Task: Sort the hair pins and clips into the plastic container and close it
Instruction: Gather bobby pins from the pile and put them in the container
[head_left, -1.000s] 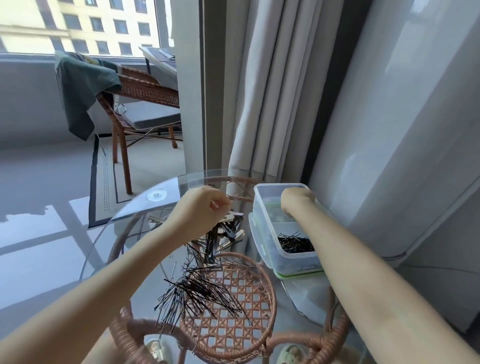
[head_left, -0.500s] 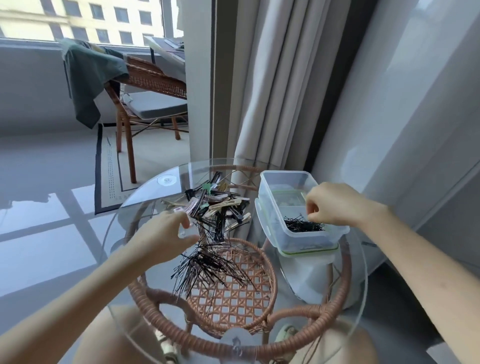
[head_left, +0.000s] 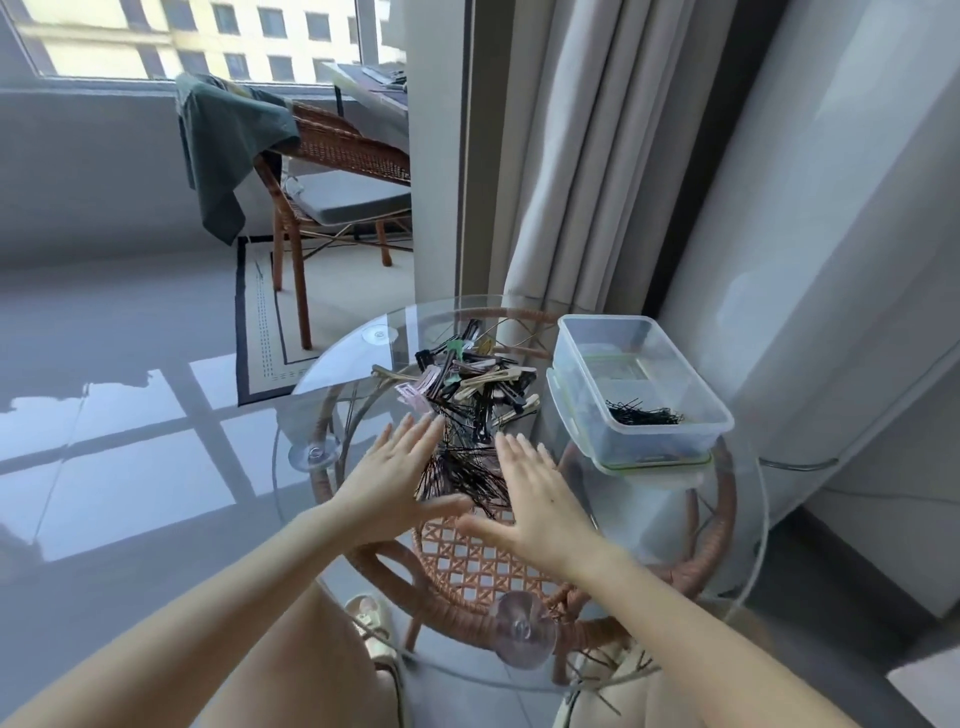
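Note:
A heap of thin black hair pins lies on the round glass table. My left hand and my right hand flank the heap, fingers straight and flat, holding nothing. Behind the pins sits a pile of mixed hair clips in black, pink, beige and green. To the right stands the clear plastic container, open, with a small bunch of black pins inside. It rests on its green-rimmed lid.
The glass top sits on a rattan frame with suction cups. Curtains hang just behind the table and a wall runs along the right. A rattan chair with a green cloth stands far back left.
My right hand left the container and came down to the right side of the pin heap. My left hand opened flat on the heap's left side. The view tilted down and back.

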